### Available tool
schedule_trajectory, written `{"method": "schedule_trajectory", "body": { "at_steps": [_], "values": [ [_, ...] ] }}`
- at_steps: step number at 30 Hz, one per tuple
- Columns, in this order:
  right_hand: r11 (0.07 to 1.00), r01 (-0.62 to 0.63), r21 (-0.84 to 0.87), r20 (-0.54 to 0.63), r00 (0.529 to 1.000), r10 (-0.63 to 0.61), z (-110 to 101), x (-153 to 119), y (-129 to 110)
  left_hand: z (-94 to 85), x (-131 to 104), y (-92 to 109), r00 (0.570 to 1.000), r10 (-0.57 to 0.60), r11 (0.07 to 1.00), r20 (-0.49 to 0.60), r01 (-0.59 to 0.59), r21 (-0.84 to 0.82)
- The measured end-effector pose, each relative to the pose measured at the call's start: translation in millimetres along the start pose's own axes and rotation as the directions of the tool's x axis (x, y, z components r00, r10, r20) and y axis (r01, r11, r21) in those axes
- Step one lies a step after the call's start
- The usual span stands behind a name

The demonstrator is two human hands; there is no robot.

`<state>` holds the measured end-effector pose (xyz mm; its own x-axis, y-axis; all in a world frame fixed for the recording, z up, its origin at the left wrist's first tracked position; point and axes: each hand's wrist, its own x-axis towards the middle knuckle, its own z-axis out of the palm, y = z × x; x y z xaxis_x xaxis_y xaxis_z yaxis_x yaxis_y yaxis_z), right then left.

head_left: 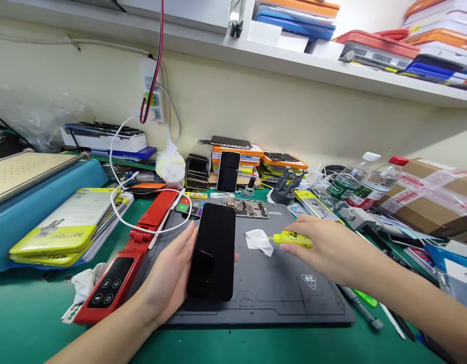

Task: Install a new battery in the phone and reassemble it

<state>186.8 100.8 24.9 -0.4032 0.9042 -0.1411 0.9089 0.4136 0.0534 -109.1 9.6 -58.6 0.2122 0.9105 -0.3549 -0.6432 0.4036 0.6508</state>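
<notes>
My left hand [173, 275] is closed around a phone [213, 253], its dark, glossy screen facing up and tilted toward me. Part of a finger shows at the phone's right edge; the rest is hidden behind it. In my right hand [317, 242] is a small yellow bottle [294, 239] with a thin needle tip, held sideways and pointing left. The tip is over a crumpled white tissue [259, 241]; whether they touch, I cannot tell. Both hands are above a dark grey work mat [271, 303]. Behind the tissue, an opened phone frame [246, 208] lies on the mat.
A red hinged device [120, 275] with touch buttons borders the mat's left side, with a white cable [142, 230] looping over it. Yellow battery packs [62, 222] lie farther left. A black tool holder [286, 189], plastic bottles [377, 179] and a cardboard box [430, 194] stand right.
</notes>
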Motion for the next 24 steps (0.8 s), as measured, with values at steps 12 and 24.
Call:
{"method": "schedule_trajectory", "body": {
  "at_steps": [12, 24],
  "values": [
    [0.988, 0.047, -0.15, 0.061, 0.997, -0.038, -13, 13, -7, 1.2, 0, 1, 1.0, 0.0, 1.0, 0.006, 0.0, -0.003],
    [1.0, 0.022, -0.015, 0.011, 1.0, -0.022, -4, 2, 8, 2.6, -2, 2, 0.997, 0.006, 1.0, -0.079, -0.004, 0.023]
  ]
}}
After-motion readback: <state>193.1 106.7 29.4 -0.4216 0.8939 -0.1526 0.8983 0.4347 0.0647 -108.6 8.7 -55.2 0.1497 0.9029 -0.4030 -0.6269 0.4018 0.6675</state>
